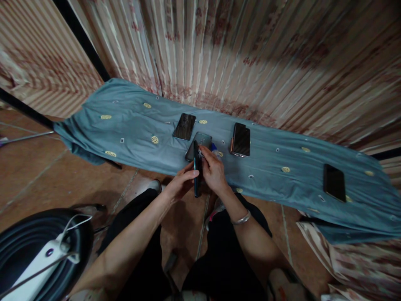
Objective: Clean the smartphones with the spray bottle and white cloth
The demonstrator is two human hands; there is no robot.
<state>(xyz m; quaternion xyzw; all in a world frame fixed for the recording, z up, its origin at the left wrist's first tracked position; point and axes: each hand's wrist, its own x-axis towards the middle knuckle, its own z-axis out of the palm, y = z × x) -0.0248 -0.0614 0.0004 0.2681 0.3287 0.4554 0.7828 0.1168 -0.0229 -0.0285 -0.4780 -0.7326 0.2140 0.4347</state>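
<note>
Closest to my cam were the black-trousered knees and two bare forearms, w/ a silver bangle [242, 218] on the right wrist. Bottom left sat a round black tub [19, 238] w/ a white plastic power strip [34, 263] lying across it.

Both hands met over the near edge of the wrinkled teal cloth w/ yellow dots [131, 125]. The left hand [180, 184] was curled round the slim dark smartphone w/ a teal-edged frame [196, 173], held upright on edge; the right hand [213, 169] pinched it from the other side, fingers closed at the top, something small and whitish there, too blurred to ID.

My read: light, stiff, glass-faced, so slick and fragile. Best held by the long side rails, not the faces.

Behind it lay a dark back cover [199, 144], a cracked black phone [184, 126], a black phone w/ copper edge [241, 139], and, well apart at right, another black phone [334, 182].
</note>
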